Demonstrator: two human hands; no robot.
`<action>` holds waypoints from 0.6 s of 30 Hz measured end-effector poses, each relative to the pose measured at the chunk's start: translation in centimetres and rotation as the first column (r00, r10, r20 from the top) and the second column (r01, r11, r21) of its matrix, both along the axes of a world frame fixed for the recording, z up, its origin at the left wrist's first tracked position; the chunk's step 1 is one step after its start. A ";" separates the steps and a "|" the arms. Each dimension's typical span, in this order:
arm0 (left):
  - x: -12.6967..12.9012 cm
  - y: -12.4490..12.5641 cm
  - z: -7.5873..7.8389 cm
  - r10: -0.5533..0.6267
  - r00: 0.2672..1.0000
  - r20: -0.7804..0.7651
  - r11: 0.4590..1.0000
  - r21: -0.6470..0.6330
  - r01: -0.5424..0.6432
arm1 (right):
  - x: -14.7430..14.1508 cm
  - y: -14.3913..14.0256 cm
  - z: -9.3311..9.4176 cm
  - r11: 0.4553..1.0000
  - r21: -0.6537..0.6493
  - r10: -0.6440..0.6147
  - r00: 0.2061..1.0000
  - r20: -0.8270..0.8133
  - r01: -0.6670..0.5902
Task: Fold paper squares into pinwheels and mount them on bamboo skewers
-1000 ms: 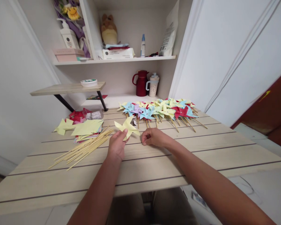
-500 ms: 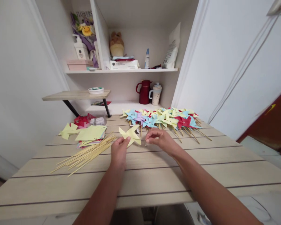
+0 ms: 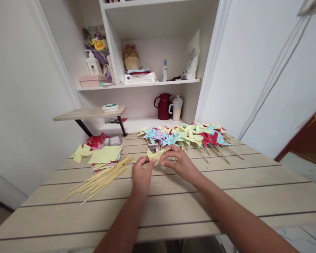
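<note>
A pale yellow paper pinwheel (image 3: 156, 154) is held up above the table, tilted so that its blades show partly edge-on. My left hand (image 3: 142, 175) pinches its lower left side between thumb and fingers. From the right, my right hand (image 3: 181, 165) has its fingers closed at the pinwheel's other side; any small piece in those fingertips is hidden. Thin wooden sticks (image 3: 102, 179) lie in a loose bundle left of my left hand. Beyond my right hand, many finished pinwheels (image 3: 189, 135) in yellow, blue, red and purple lie on their sticks.
A stack of coloured paper squares (image 3: 105, 156) lies at the left, beside another yellow pinwheel shape (image 3: 80, 152) and red paper pieces (image 3: 96, 140). Behind are a small raised stand (image 3: 86, 113), a red jug (image 3: 163, 107) and a pale cup (image 3: 177, 109).
My right hand has brought its pinched fingers, which had a tiny shiny piece at their tips, left to the pinwheel. The pinwheel has tilted from facing me to nearly edge-on.
</note>
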State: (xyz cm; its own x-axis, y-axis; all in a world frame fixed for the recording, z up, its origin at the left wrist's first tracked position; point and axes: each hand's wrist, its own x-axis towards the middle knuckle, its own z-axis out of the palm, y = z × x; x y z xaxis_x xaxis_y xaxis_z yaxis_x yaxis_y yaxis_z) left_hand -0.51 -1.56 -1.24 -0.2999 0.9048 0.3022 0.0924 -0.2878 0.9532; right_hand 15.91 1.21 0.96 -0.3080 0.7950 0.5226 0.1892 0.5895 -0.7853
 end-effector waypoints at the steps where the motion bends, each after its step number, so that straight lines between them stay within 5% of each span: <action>1: 0.0 0.0 0.0 0.000 1.000 -0.001 1.000 0.001 0.000 | 0.0 0.0 0.0 1.000 0.000 -0.004 1.000 -0.010 0.004; 18: 0.2 -0.1 0.0 -0.046 0.999 -0.004 0.991 0.126 0.046 | -0.3 -0.2 0.3 1.000 -0.003 -0.015 0.997 -0.073 0.015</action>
